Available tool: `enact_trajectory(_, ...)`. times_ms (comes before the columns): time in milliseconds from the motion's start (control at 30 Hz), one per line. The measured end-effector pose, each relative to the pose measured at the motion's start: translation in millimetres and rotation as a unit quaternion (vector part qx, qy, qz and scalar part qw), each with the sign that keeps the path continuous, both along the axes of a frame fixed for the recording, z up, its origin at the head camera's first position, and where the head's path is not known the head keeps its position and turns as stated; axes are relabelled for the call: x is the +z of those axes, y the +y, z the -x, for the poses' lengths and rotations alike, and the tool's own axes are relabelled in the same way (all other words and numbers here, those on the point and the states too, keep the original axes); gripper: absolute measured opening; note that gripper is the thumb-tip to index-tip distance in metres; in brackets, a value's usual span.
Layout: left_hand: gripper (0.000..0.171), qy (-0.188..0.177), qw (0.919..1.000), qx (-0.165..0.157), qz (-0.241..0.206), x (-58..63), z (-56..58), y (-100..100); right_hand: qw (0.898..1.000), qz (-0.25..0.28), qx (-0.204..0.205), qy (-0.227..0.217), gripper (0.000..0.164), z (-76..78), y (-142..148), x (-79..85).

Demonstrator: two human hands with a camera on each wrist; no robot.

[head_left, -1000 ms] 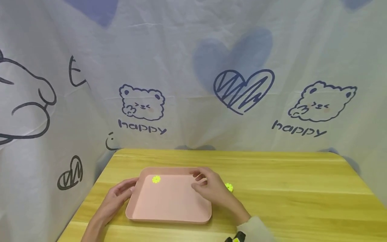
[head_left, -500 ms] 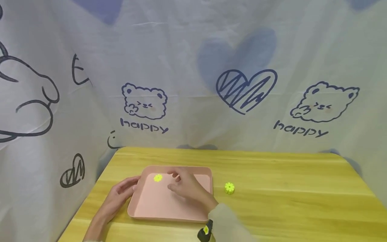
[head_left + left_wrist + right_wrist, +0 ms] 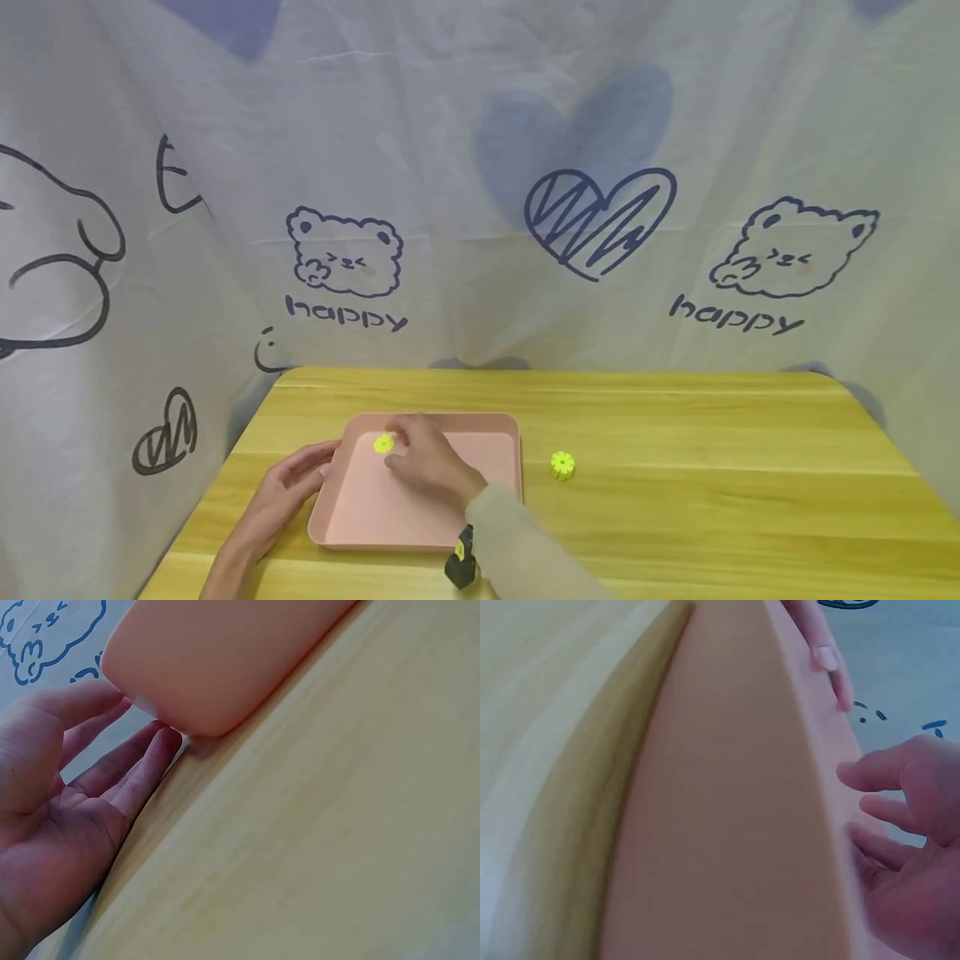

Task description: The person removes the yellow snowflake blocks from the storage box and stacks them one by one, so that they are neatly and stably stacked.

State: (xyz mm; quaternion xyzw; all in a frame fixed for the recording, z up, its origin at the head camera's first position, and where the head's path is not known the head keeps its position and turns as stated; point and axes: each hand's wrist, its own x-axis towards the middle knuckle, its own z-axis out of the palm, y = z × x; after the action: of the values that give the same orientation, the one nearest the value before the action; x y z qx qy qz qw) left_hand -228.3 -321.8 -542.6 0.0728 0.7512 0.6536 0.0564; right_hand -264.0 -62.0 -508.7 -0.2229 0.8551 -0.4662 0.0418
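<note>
A pink rectangular tray point(image 3: 352, 521) lies on the table. Inside it, near the far left corner, sits a bright yellow flower-shaped piece point(image 3: 383, 443). My right hand point(image 3: 427, 460) is over the tray, thumb and fingers parted just to the right of that piece; whether they touch it cannot be told. In the right wrist view the fingers point(image 3: 877, 776) are spread with nothing between them. My left hand point(image 3: 288, 492) rests at the tray's left side. Its fingertips touch the outer wall in the left wrist view, without wrapping round it.
A second yellow flower-shaped piece point(image 3: 562, 465), thicker in look, stands on the wooden table point(image 3: 712, 500) to the right of the tray. Behind the table hangs a pale cloth point(image 3: 450, 167) with drawn hearts and bears.
My right hand has moved left across the tray from its right edge to the yellow piece, uncovering the second one on the table. My left hand stays at the tray's side.
</note>
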Motion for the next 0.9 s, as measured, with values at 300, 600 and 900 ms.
enact_trajectory(300, 0.048, 0.012, 0.9999, -0.002, 0.005, -0.4, 0.4, 0, 0.998, -0.036, -0.039, 0.041, 0.037, -1.4, -12, -11.1)
enact_trajectory(600, 0.047, 0.018, 0.9997, -0.017, -0.003, 0.7, 4.6, 0, 0.992, -0.078, -0.075, 0.06, 0.028, 1.3, -21, -16.8)
enact_trajectory(900, 0.048, 0.011, 0.9999, 0.003, 0.004, -0.6, 0.2, 0, 0.989, -0.113, -0.072, 0.067, 0.015, -3.2, -27, -15.6)
